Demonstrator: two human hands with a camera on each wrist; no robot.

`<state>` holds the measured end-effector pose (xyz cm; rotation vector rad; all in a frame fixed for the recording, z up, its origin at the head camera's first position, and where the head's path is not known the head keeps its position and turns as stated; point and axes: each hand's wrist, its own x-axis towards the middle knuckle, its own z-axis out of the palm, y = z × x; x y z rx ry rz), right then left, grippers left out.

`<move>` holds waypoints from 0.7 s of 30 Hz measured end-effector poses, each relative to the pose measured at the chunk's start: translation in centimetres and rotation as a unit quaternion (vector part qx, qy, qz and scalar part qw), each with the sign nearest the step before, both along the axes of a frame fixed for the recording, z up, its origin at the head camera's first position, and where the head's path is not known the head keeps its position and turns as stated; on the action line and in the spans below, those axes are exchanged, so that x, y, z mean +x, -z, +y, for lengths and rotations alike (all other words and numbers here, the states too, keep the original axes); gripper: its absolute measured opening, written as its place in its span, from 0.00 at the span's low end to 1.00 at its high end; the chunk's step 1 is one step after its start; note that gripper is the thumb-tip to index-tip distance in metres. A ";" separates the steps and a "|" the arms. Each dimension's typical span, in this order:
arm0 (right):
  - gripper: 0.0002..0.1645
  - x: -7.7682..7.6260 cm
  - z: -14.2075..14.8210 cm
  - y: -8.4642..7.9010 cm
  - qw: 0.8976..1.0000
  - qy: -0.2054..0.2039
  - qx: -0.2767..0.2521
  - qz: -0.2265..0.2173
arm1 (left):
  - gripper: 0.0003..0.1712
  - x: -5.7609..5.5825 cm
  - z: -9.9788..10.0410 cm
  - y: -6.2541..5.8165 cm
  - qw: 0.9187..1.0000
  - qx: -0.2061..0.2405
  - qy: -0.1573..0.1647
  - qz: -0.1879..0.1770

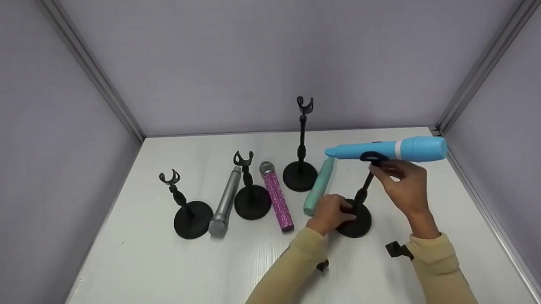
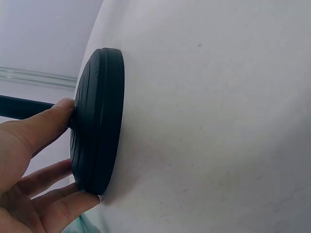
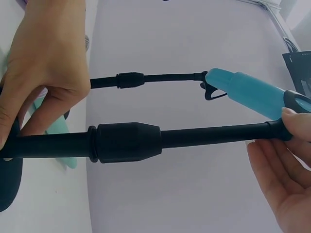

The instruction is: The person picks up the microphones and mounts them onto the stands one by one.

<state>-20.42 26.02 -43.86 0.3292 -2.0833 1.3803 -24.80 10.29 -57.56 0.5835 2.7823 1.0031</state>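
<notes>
A light-blue microphone (image 1: 421, 149) lies level in the clip of the rightmost black microphone stand (image 1: 355, 228). My left hand (image 1: 330, 213) holds that stand low down; in the left wrist view its thumb is at the pole's foot and its fingers are at the rim of the round base (image 2: 99, 121). Up at the clip, my right hand (image 1: 406, 187) pinches the top of the pole, just under the microphone. The right wrist view shows the pole (image 3: 129, 141) running between both hands. A mint-green microphone (image 1: 320, 186) lies just left of this stand.
Three more black stands, a left one (image 1: 192, 219), a middle one (image 1: 253, 202) and a tall back one (image 1: 300, 176), stand with bare clips. A silver microphone (image 1: 227, 202) and a glittery pink microphone (image 1: 278, 199) lie among them. Grey walls (image 1: 266, 61) enclose the white table (image 1: 166, 275).
</notes>
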 end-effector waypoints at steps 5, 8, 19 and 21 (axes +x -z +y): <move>0.17 0.0 0.0 -0.2 1.000 0.004 -0.006 -0.012 | 0.17 0.0 0.1 -0.1 1.000 -0.005 -0.002 -0.004; 0.18 0.1 0.1 -0.3 1.000 0.002 -0.005 -0.019 | 0.16 0.0 0.1 -0.1 1.000 -0.007 -0.002 -0.003; 0.17 0.3 0.5 -0.4 1.000 -0.007 0.005 -0.030 | 0.19 0.2 -0.2 -2.1 0.998 0.058 0.019 0.031; 0.17 0.2 0.4 -0.5 0.999 -0.007 0.005 -0.034 | 0.20 0.2 -0.2 -3.0 0.994 0.089 0.021 0.064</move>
